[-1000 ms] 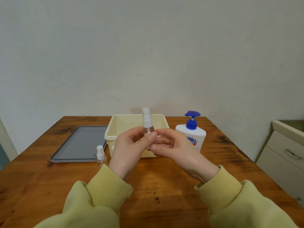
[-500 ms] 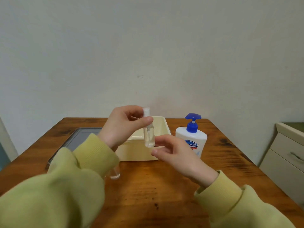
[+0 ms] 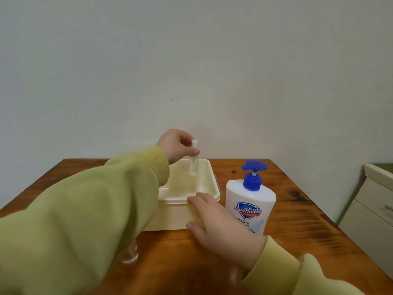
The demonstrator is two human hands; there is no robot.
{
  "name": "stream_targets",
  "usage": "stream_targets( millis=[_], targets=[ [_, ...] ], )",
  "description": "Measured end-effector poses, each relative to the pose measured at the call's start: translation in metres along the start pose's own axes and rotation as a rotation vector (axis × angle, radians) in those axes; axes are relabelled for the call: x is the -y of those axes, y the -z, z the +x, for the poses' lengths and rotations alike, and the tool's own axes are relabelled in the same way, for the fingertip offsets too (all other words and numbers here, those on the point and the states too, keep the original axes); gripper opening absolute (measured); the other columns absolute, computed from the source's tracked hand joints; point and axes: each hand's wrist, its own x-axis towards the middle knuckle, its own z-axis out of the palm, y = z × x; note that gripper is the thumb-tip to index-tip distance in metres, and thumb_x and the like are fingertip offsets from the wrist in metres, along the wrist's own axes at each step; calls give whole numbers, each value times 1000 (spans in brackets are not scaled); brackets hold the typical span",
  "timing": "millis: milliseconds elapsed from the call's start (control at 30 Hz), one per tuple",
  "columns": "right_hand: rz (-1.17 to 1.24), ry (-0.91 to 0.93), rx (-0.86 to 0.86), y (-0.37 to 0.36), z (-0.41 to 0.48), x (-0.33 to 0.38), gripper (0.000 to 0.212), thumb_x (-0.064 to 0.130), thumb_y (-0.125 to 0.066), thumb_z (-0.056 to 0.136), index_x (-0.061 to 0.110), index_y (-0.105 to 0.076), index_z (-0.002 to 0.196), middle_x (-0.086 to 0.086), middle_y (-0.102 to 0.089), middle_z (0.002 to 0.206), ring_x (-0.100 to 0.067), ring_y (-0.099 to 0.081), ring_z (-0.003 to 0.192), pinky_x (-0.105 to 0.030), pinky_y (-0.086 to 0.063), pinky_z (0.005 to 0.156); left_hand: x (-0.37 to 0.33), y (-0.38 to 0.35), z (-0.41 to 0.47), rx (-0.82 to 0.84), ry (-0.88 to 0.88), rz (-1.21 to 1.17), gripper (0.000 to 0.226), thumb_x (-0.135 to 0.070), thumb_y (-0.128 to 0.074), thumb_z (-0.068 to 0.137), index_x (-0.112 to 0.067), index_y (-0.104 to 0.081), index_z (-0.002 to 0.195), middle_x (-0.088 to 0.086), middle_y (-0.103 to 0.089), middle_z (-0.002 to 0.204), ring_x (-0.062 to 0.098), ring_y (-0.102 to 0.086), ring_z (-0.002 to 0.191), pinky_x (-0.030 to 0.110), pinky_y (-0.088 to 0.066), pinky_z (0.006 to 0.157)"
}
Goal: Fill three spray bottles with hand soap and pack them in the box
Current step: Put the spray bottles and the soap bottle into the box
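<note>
Since half a second ago, the left hand [image 3: 175, 147] has carried the small clear spray bottle [image 3: 193, 168] out over the cream plastic box [image 3: 170, 218], and the right hand [image 3: 217, 220] has dropped to the box's near right corner. The bottle hangs upright above the box's open inside, its slim see-through tube below the fingers [image 3: 192, 150] that pinch its white cap. The right hand's fingers lie straight and released against the smooth rim, just beside a rounded white soap bottle [image 3: 249, 201] with a blue pump on the grained wooden tabletop [image 3: 297, 220].
</note>
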Motion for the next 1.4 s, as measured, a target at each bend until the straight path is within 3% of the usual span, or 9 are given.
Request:
stream_targets(
  millis=[200, 433, 533, 733, 1067, 1233, 1400],
  targets=[
    [-55, 5, 45, 1, 4, -5, 49, 30, -43, 96, 18, -26, 141, 0, -21, 151, -28, -42, 129, -40, -40, 103, 21, -25, 33, 164, 24, 233, 15, -4, -72, 71, -6, -68, 86, -5, -56, 64, 21, -57, 73, 34, -53, 79],
    [-58, 46, 41, 2, 3, -9, 47, 31, -43, 96, 17, -29, 139, 2, -20, 152, -24, -40, 130, -39, -40, 103, 41, -52, 47, 290, 58, 448, 24, -7, -71, 72, -2, -67, 95, 6, -60, 79, 15, -55, 58, 26, -51, 66],
    [-54, 47, 41, 3, 3, -9, 47, 29, -43, 96, 17, -29, 140, 4, -18, 152, -22, -40, 130, -37, -40, 103, 47, -57, 50, 280, 43, 506, 26, -9, -70, 73, -2, -66, 98, 5, -58, 82, 17, -54, 63, 28, -49, 73],
    [-57, 47, 54, 3, 4, -10, 44, 30, -42, 97, 17, -32, 138, 3, -19, 152, -24, -39, 131, -40, -40, 103, 53, -63, 52, 255, 25, 529, 29, -12, -72, 73, -2, -66, 99, 4, -58, 84, 19, -54, 75, 30, -50, 80],
    [-65, 65, 53, 3, 4, -11, 44, 28, -42, 97, 15, -34, 138, 3, -14, 155, -23, -35, 134, -37, -38, 104, 52, -67, 52, 238, 36, 526, 34, -15, -72, 73, 0, -63, 101, 7, -59, 86, 21, -55, 76, 33, -50, 83],
    [-63, 66, 58, 3, 5, -13, 45, 28, -41, 97, 15, -33, 139, 3, -13, 155, -23, -33, 136, -37, -37, 105, 49, -63, 52, 227, 60, 503, 32, -13, -72, 73, 1, -64, 101, 15, -67, 99, 21, -55, 78, 34, -52, 85],
    [-64, 47, 44, 0, 6, -15, 45, 29, -42, 97, 14, -33, 138, 4, -13, 156, -23, -32, 137, -38, -36, 107, 43, -54, 51, 210, 77, 474, 33, -9, -71, 74, 2, -62, 104, 15, -66, 94, 22, -56, 76, 34, -53, 84]
  ],
)
